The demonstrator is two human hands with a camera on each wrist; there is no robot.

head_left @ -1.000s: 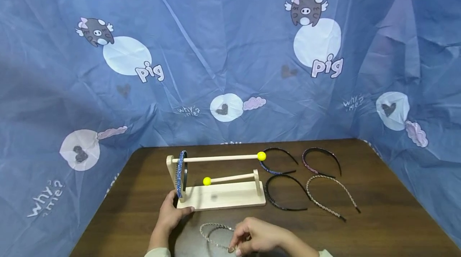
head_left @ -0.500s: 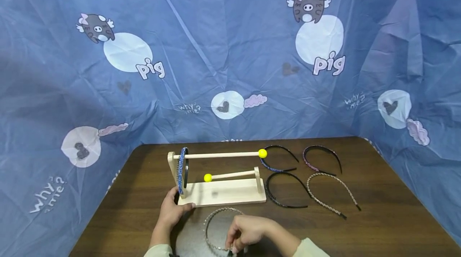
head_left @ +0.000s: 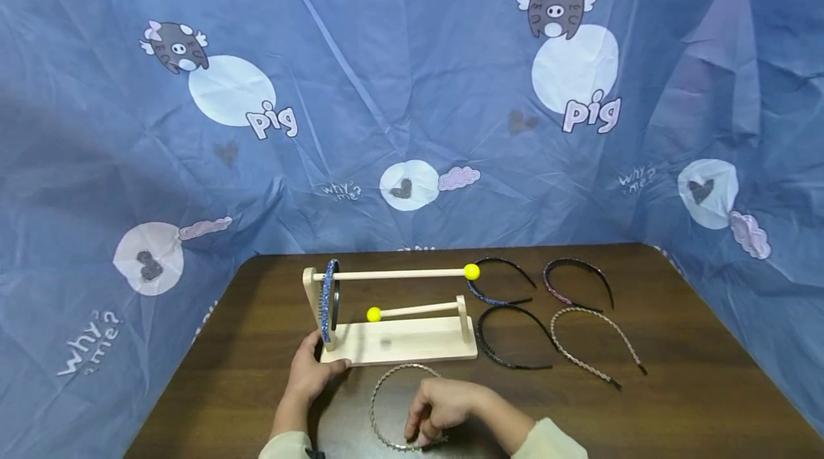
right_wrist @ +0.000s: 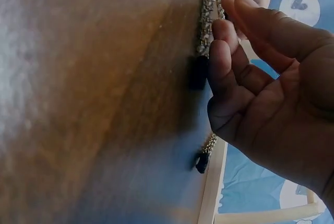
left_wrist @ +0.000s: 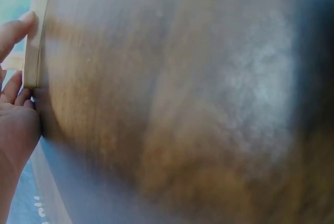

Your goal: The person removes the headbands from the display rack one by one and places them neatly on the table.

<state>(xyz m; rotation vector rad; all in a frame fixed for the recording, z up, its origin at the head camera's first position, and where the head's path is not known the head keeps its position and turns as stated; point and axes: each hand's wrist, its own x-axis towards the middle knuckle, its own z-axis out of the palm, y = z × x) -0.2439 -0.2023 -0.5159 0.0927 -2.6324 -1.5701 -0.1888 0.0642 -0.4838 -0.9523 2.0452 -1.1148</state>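
Observation:
My left hand grips the left end of a wooden headband stand, thumb at the front edge and fingers round the side. In the left wrist view, that hand's thumb and fingers lie on either side of the base. A blue glitter headband hangs on the stand's long upper rod. In front of the stand, a thin sparkly headband lies on the table. My right hand pinches it near its ends with curled fingers. In the right wrist view, its black end tip shows beside the fingertips.
To the stand's right lie a blue headband, a pink-and-black headband, a black toothed headband and a braided beige headband. The short lower rod ends in a yellow ball. A blue printed curtain hangs behind the table.
The sparkly headband has gone from tilted to flat on the table, its loop nearer the stand. My right hand has turned fingers-down over it. My left hand keeps its hold.

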